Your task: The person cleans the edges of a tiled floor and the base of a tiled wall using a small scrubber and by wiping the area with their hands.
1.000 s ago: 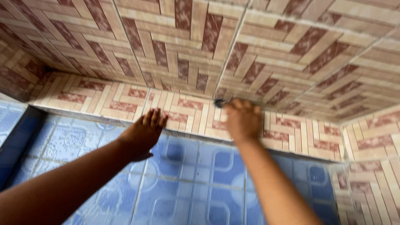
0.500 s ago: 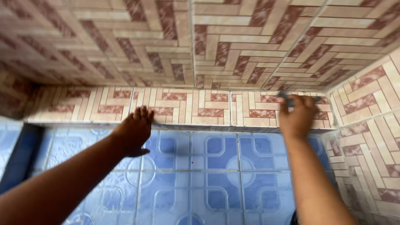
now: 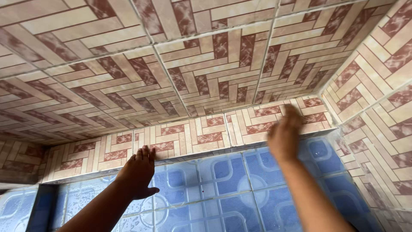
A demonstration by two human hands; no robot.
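We see a narrow tiled band [image 3: 189,137] of beige and maroon strips running under the patterned ceiling [image 3: 206,73], with blue wall tiles [image 3: 223,189] below it. Our left hand [image 3: 137,174] lies flat, fingertips touching the band's lower edge; our right hand [image 3: 284,135], blurred, rests on the band.

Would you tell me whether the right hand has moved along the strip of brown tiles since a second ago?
Yes: the right hand has moved rightward along the brown tile strip, toward the corner.

Blue patterned tiles [image 3: 223,172] — below; corner wall [image 3: 377,103]
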